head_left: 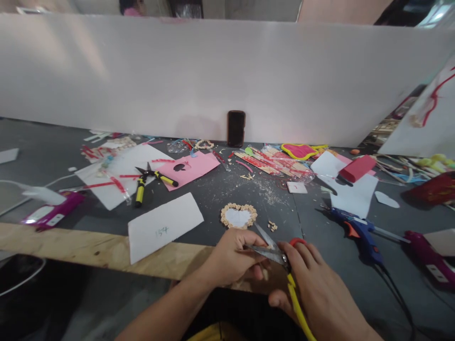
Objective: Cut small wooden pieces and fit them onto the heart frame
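My right hand (316, 279) is closed round the handles of a pair of scissors (273, 255). One handle is wrapped in yellow and a red loop shows beside the fingers. The blades are spread apart and point left, reaching my left hand (236, 258). Its fingers are pinched together near the blades; what they hold is too small and partly hidden to name. Just beyond both hands, a white paper heart (237, 218) lies flat, edged with small tan pieces. A little heap of cut wooden bits (272, 226) sits right of it.
A blue glue gun (359, 232) lies at right, its cable running forward. Yellow-black pliers (144, 182), a white card (165, 227) and pink paper (192, 168) lie at left. A phone (236, 128) leans on the white back panel (177, 71).
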The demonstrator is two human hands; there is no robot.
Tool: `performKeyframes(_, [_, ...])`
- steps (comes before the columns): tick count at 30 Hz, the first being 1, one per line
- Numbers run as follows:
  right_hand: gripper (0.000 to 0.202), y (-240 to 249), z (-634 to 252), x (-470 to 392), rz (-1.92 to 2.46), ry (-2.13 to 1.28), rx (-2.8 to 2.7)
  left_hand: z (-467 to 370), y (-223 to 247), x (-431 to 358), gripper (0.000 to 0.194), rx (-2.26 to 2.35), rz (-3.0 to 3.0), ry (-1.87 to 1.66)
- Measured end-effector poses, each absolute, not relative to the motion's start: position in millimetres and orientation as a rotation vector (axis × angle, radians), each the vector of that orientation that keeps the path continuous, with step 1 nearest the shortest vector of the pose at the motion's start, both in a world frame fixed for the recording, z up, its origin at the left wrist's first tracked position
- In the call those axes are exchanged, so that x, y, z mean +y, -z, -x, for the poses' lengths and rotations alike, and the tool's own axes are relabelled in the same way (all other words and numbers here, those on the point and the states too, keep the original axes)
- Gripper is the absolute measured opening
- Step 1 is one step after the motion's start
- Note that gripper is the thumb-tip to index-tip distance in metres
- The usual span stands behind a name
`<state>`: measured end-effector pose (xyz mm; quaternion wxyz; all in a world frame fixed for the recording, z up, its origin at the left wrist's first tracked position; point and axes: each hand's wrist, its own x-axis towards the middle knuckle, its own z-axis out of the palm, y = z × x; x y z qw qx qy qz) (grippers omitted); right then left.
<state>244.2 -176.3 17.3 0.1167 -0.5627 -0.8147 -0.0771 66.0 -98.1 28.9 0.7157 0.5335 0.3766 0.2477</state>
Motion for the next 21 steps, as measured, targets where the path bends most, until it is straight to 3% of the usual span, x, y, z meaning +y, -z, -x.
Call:
performKeyframes(5, [0.036, -9, -250, -175, 1.648, 0.226, -2.406, -68, -28, -98, 0.006, 0.839, -1.163, -0.545])
performKeyframes(9, [0.024, -6, -255, -170, 1.697, 0.192, -2.415, -74, -15, -100, 0.014, 0.826, -1.178, -0.634])
performKeyframes(17, [0.031, -12, -251, -171, 1.831, 0.138, -2.343, -82, -9, -106, 0.022, 0.895, -1.359, -0.792])
performKeyframes(21, [0.042, -19, -250, -173, 1.781, 0.172, -2.344, -81, -15, -105, 0.016, 0.845, -1.240, -0.771])
